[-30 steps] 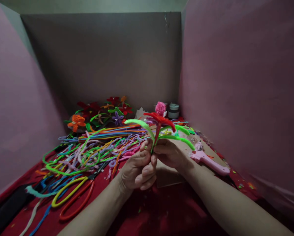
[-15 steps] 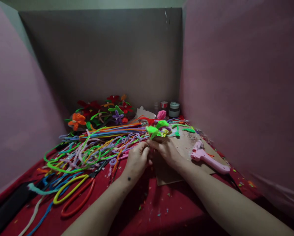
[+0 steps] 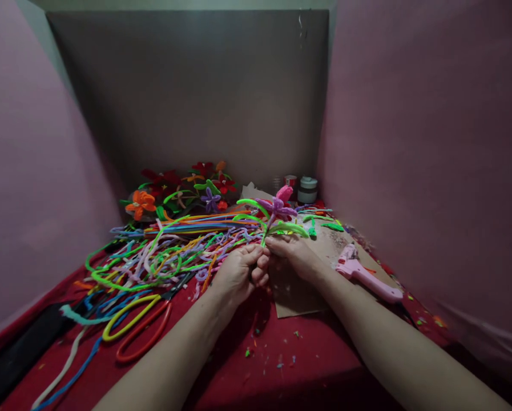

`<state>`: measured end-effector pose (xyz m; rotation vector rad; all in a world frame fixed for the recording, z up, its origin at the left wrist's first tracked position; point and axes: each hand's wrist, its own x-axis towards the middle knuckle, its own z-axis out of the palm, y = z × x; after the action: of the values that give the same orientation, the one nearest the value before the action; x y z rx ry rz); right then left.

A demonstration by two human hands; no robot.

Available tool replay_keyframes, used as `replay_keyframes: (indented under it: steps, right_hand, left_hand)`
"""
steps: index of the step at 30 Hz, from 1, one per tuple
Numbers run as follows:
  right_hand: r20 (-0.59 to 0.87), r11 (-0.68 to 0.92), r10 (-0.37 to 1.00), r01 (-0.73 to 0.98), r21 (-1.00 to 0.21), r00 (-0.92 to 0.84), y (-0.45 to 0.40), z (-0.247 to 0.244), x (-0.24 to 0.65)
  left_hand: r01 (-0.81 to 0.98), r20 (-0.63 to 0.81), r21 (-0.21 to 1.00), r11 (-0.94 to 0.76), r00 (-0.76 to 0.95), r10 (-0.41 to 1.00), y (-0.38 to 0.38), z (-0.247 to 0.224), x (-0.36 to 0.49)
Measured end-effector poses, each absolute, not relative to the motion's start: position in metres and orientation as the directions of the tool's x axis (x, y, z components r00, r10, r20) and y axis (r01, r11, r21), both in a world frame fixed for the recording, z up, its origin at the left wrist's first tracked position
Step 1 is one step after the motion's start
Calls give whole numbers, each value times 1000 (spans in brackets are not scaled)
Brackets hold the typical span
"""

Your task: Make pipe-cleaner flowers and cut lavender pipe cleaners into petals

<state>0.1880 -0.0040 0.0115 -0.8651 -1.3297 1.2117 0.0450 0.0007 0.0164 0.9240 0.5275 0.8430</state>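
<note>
Between my two hands, over the near edge of a cardboard sheet, stands a pipe-cleaner flower with purple petals and bright green leaves. My left hand is closed, thumb and fingers pinching the green stem low down. Just beside it, the fingers of my right hand are pinched on the same stem under the leaves. The stem's lower end is hidden by my fingers. A pink bud shape shows directly behind the purple petals; whether it joins this flower I cannot tell.
A tangle of colored pipe cleaners covers the left side, with red-and-yellow-handled scissors in front. A pink glue gun lies on the cardboard at right. Finished flowers, a paper cup and a lidded jar stand at the back.
The flower in my hands has turned: its purple petals and spread leaves now show, where green leaves faced me before. Both hands stay together on the stem. The whole view has shifted slightly.
</note>
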Motion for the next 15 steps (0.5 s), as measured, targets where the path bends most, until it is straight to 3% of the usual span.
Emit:
replay_keyframes:
  steps: [10, 13, 15]
  right_hand:
    - [229, 143, 942, -324, -935, -246, 0, 1, 186]
    - [226, 122, 944, -385, -915, -238, -2, 1, 186]
    - [226, 143, 952, -351, -925, -207, -4, 2, 186]
  left_hand:
    - [-497, -112, 644, 582, 691, 714, -7, 25, 44]
    - [-474, -77, 662, 581, 728, 681, -6, 25, 43]
    - [-442, -33, 747, 498, 722, 691, -5, 25, 42]
